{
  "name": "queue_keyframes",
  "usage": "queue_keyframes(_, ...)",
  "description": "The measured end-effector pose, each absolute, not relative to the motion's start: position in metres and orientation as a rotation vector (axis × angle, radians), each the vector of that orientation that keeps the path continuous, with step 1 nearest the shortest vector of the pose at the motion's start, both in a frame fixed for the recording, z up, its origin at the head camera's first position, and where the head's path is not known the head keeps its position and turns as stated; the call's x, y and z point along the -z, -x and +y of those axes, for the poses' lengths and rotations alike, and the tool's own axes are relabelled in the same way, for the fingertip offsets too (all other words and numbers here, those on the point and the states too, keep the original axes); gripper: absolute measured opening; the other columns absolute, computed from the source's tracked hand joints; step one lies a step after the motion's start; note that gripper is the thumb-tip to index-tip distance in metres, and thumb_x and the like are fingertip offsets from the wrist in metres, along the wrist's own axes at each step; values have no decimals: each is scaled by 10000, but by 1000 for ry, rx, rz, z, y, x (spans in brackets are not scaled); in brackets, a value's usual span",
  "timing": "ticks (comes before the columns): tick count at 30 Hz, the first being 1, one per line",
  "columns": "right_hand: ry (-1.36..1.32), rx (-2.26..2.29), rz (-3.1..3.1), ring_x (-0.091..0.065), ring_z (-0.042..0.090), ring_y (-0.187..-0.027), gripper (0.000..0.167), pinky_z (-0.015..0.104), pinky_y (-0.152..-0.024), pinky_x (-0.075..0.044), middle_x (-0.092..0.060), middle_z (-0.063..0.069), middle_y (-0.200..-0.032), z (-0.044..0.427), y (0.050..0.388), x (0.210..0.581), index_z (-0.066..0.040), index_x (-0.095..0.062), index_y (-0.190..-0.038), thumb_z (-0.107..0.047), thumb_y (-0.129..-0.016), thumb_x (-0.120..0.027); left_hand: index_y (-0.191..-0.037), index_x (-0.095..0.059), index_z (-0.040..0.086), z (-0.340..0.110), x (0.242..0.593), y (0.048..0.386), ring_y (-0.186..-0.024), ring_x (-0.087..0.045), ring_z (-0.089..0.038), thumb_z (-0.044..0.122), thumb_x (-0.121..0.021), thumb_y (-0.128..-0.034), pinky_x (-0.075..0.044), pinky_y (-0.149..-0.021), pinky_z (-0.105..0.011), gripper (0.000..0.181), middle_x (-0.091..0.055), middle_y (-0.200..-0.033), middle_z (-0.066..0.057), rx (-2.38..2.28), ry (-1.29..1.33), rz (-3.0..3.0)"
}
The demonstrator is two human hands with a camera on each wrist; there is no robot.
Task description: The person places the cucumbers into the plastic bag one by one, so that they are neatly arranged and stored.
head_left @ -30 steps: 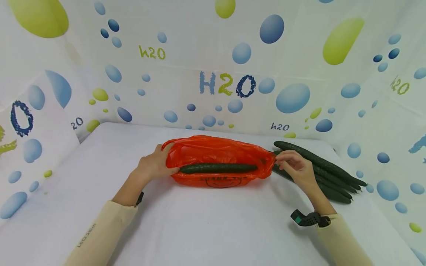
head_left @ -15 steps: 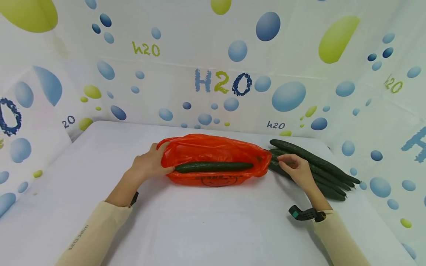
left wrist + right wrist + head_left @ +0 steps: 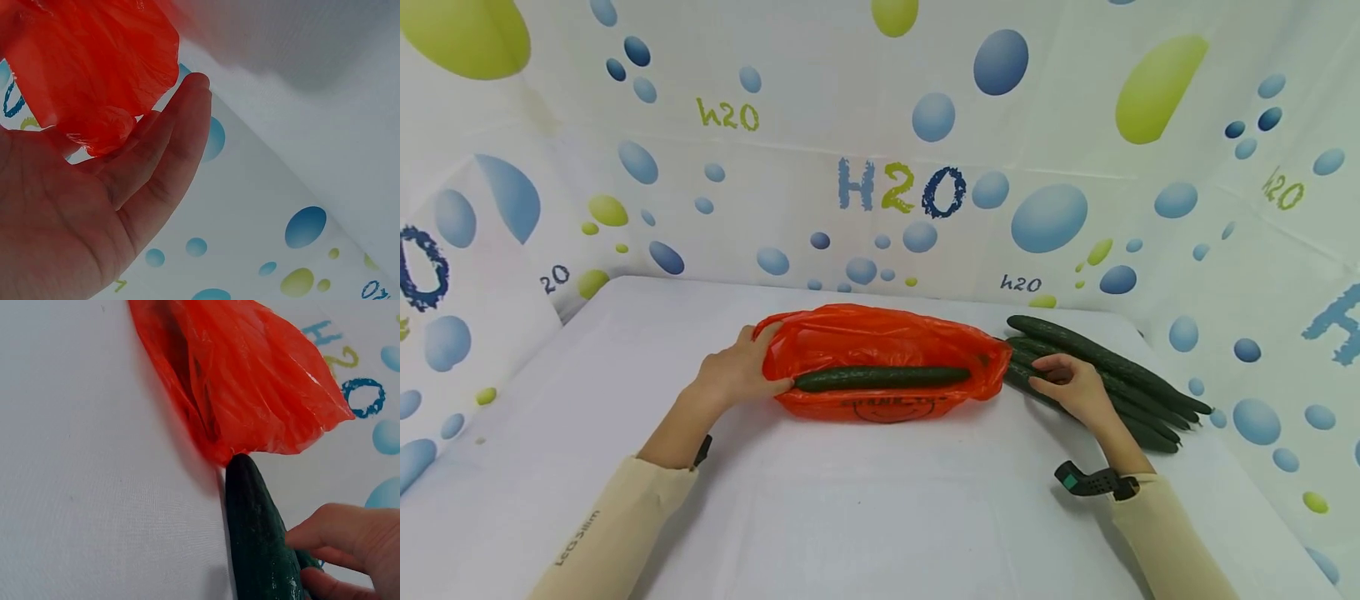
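Observation:
A red plastic bag (image 3: 857, 337) lies on its side in the head view, its mouth spread toward me, with one dark green cucumber (image 3: 883, 378) lengthwise inside. My left hand (image 3: 735, 372) grips the bag's left end; in the left wrist view a bunched corner of red plastic (image 3: 103, 128) sits between thumb and fingers. My right hand (image 3: 1075, 387) is over the left end of a pile of cucumbers (image 3: 1123, 371). In the right wrist view, its fingertip meets the side of the nearest cucumber (image 3: 259, 531), though it does not grip it.
Several cucumbers lie side by side to the right of the bag, their near tips almost at its right end. A white cloth (image 3: 865, 517) covers the table. Behind stands a white backdrop (image 3: 760, 208) with blue and green dots and H2O lettering.
My right hand has let go of the bag's right edge and moved right and down onto the cucumber pile. The left hand stays at the bag; the head view has shifted slightly.

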State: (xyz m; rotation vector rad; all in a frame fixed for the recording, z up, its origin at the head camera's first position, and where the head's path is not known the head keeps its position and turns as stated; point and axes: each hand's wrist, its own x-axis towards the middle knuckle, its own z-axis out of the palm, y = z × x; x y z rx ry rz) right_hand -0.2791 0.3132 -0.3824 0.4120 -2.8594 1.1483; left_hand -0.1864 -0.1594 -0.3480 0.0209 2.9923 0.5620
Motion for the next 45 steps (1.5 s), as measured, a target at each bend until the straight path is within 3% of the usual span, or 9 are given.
queue_keyframes(6,-528,-901,-2937,-542,417,-1046,413,553,-881,-475,-579,274,-1153,313,277,385,64,-601,-1191,-45,-817,-737,-1509,-231,27,-160,348,185,-1019,-598,-463,400,-696,-844,-507,-849,-611,893,-340,-1389,-312,-560,-20,2990)
queue_keyframes(12,-504,-745,-2953,-549,421,-1001,446,558,-800,-495,-579,261,-1079,308,274,385,49,-614,-1171,17,-746,-748,-1507,-237,22,-159,350,185,-1028,-594,-460,398,-700,-842,-516,-843,-601,893,-354,-1373,-307,-555,-28,2994)
queue_keyframes(22,-472,-617,-2947,-568,372,-952,455,509,-674,-509,-610,200,-1035,308,274,387,-23,-650,-1152,-110,-728,-789,-1509,-232,20,-160,349,183,-1018,-597,-471,407,-695,-844,-507,-849,-618,898,-340,-1389,-321,-544,-24,2991)
queue_keyframes(32,-581,-726,-2996,-596,439,-1017,449,577,-840,-509,-633,297,-1114,308,269,372,44,-621,-1161,-80,-760,-779,-1516,-219,26,-163,346,178,-1043,-579,-492,414,-673,-861,-488,-867,-640,886,-332,-1396,-317,-554,-12,2983)
queue_keyframes(45,-520,-782,-2945,-592,475,-1007,474,588,-819,-490,-601,349,-1157,324,272,367,46,-595,-1237,-95,-808,-739,-1521,-214,28,-161,346,184,-1066,-574,-496,419,-670,-864,-475,-887,-651,890,-328,-1408,-317,-563,-17,2970)
